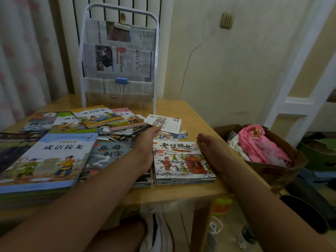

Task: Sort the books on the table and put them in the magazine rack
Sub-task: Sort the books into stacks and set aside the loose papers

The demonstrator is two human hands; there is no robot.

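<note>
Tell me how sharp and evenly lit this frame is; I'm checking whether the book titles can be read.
Head view: dim, warm light; wide-angle bending at the edges; the stack between the left hand and right hand shows a readable title; far books and the magazine rack look soft.

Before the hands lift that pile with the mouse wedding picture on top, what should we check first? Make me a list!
1. Left hand flat against the pile's left side: ok.
2. Right hand flat along its right side: ok.
3. Pile of picture books squared up: ok, edges look even.
4. Fingers under the pile: not ok, both hands only touch its sides.
5. Magazine rack has room: cannot tell, newspapers fill the upper pockets.
6. Path to the rack: not ok, loose books lie between.
</note>
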